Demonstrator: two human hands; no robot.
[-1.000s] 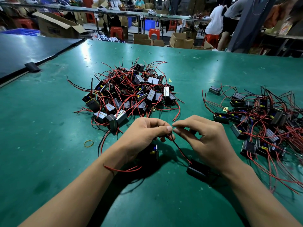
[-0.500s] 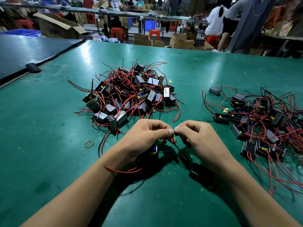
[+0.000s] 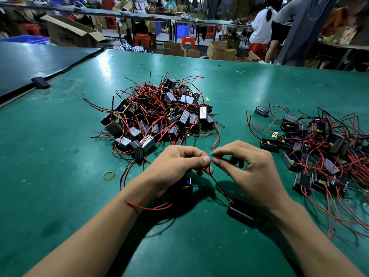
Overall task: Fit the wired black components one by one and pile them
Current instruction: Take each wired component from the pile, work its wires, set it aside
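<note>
Roughly half looks done: middle heap (image 3: 159,116) piled, right heap (image 3: 319,144) waiting, left hand (image 3: 173,166) and right hand (image 3: 251,172) pinching wires (image 3: 218,185).

Electronics assembly shop, factory-floor type. Wide green bench (image 3: 259,86) carries bulk work: a mid heap (image 3: 159,114) of wired black parts and a right heap (image 3: 319,144) of the same, red leads everywhere. Past the bench edge are open cardboard boxes (image 3: 69,33) on the floor, red stools (image 3: 142,40) and blue crates (image 3: 182,31). Long tables (image 3: 159,16) run across the back w/ more clutter. Other people (image 3: 261,27) are at a table far right, one seated on a stool. Dark mat (image 3: 40,56) adjoins the bench at left.
</note>
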